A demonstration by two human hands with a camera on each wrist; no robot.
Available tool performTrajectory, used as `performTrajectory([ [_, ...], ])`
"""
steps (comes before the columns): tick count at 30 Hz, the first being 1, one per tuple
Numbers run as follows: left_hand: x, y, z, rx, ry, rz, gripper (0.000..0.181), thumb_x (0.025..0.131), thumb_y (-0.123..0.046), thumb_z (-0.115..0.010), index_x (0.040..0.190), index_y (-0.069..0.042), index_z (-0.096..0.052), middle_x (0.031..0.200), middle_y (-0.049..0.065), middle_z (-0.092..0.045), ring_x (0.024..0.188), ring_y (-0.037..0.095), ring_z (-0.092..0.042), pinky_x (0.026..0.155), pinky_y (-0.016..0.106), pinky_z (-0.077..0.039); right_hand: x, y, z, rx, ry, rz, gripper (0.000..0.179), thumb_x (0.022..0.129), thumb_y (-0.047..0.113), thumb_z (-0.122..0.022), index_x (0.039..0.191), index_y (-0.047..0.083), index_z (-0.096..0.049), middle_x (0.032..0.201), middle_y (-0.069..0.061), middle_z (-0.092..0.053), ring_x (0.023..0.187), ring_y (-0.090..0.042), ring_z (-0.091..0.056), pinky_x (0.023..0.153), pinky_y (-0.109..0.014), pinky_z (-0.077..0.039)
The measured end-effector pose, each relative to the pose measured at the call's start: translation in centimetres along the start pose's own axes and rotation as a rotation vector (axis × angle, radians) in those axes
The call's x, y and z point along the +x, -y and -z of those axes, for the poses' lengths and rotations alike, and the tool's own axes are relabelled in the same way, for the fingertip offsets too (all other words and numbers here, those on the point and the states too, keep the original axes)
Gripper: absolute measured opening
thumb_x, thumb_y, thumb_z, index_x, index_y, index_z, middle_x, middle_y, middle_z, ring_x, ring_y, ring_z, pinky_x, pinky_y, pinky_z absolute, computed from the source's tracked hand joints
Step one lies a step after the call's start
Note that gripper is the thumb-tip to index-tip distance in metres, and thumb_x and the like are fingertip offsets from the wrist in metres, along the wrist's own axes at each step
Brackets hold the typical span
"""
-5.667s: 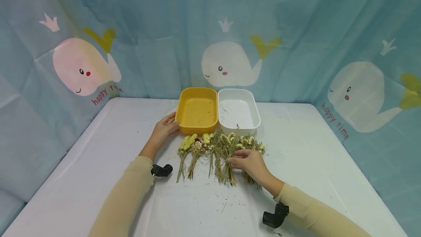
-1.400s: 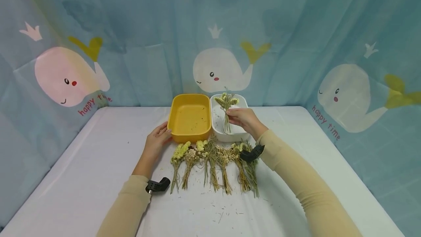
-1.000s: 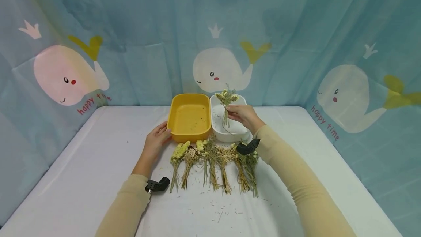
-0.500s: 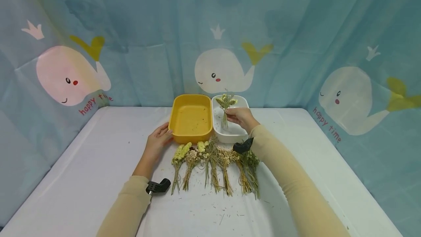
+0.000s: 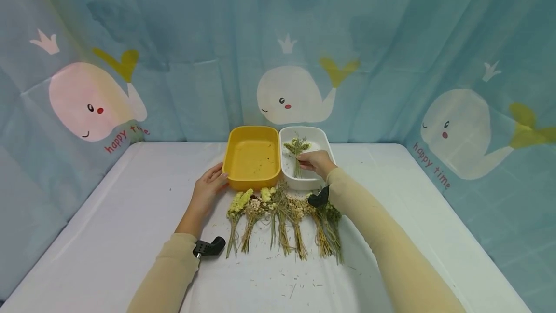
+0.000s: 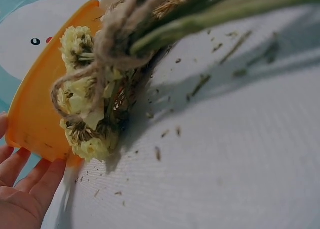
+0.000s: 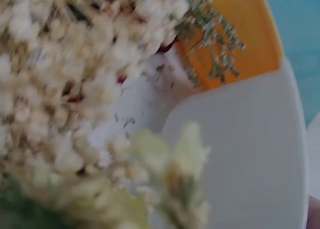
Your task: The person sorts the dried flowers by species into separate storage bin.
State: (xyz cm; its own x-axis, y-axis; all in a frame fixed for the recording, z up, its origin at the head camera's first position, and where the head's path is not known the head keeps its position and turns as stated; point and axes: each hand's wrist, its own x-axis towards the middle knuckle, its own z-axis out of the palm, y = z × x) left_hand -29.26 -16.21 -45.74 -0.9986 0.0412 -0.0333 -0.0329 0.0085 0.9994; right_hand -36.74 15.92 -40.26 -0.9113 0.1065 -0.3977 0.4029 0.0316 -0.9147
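Observation:
My right hand pinches the stems of a small dried-flower bunch, its pale yellow heads up, inside the white container. Only a sliver of that hand shows at the right edge of the right wrist view. My left hand rests against the left side of the yellow container. In the left wrist view its extended fingers touch the container's outer wall. Several more tied bunches of dried flowers lie in a row in front of both containers, partly hidden by the right wrist's black camera mount.
The two containers stand side by side at the back of the white table, touching along their rims. Bits of stem and crumbs are scattered before the row of bunches. A blue curtain with whale prints hangs behind.
My right hand has taken a dried-flower bunch from the row, lifted it over the white container, and lowered it inside during the last half second. My left hand stays at the yellow container.

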Motion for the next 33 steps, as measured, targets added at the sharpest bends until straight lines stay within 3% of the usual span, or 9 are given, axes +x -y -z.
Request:
performTrajectory([
  [3,0.1,0.0,-0.1,-0.005,0.010,-0.012,0.059,0.104,-0.022,-0.054,0.158,-0.015,-0.030,0.162,0.009,-0.034,0.145,0.026,-0.041,0.110,0.039,-0.048,0.0,-0.3,0.2,-0.006,0.006,0.000,0.034,0.091,0.002,-0.069,0.124,-0.005,-0.066,0.111,-0.016,-0.073,0.067,-0.010,-0.069,0.078,-0.025,-0.063],
  [10,0.1,-0.2,-0.1,-0.026,0.018,-0.003,0.060,0.104,-0.019,-0.053,0.158,-0.014,-0.028,0.162,0.009,-0.033,0.146,0.025,-0.039,0.114,0.043,-0.044,0.2,-0.9,0.2,-0.019,0.031,-0.010,0.036,0.091,0.002,-0.069,0.126,-0.005,-0.064,0.090,-0.006,-0.072,0.069,-0.011,-0.068,0.072,-0.023,-0.063],
  [17,-1.3,-2.1,-0.6,-0.054,0.022,0.029,0.063,0.102,-0.019,-0.056,0.157,-0.007,-0.028,0.162,0.015,-0.031,0.147,0.029,-0.037,0.115,0.046,-0.042,0.7,-1.4,-0.2,-0.018,0.015,-0.027,0.035,0.090,0.001,-0.070,0.124,-0.007,-0.065,0.082,-0.005,-0.069,0.067,-0.012,-0.068,0.067,-0.022,-0.062],
  [21,-1.3,-1.8,-0.5,-0.058,0.022,0.031,0.063,0.103,-0.019,-0.056,0.157,-0.008,-0.028,0.162,0.014,-0.032,0.147,0.029,-0.037,0.116,0.046,-0.042,0.7,-1.5,-0.4,-0.013,-0.011,-0.060,0.035,0.089,0.000,-0.071,0.123,-0.006,-0.065,0.077,-0.003,-0.066,0.068,-0.013,-0.067,0.071,-0.024,-0.063],
  [29,0.1,0.2,-0.1,-0.021,0.007,-0.019,0.060,0.103,-0.021,-0.055,0.158,-0.012,-0.030,0.161,0.011,-0.034,0.145,0.027,-0.041,0.113,0.044,-0.046,0.8,-1.4,-0.4,-0.017,-0.017,-0.030,0.036,0.087,-0.004,-0.072,0.122,-0.010,-0.063,0.087,-0.009,-0.069,0.071,-0.016,-0.070,0.085,-0.032,-0.063],
  [33,0.0,0.2,0.0,-0.011,0.000,-0.026,0.062,0.102,-0.026,-0.057,0.157,-0.013,-0.031,0.161,0.010,-0.036,0.144,0.027,-0.042,0.112,0.043,-0.047,0.4,-0.8,-0.1,-0.087,-0.033,0.024,0.037,0.084,-0.004,-0.075,0.119,-0.011,-0.064,0.102,-0.020,-0.075,0.092,-0.029,-0.075,0.093,-0.036,-0.060],
])
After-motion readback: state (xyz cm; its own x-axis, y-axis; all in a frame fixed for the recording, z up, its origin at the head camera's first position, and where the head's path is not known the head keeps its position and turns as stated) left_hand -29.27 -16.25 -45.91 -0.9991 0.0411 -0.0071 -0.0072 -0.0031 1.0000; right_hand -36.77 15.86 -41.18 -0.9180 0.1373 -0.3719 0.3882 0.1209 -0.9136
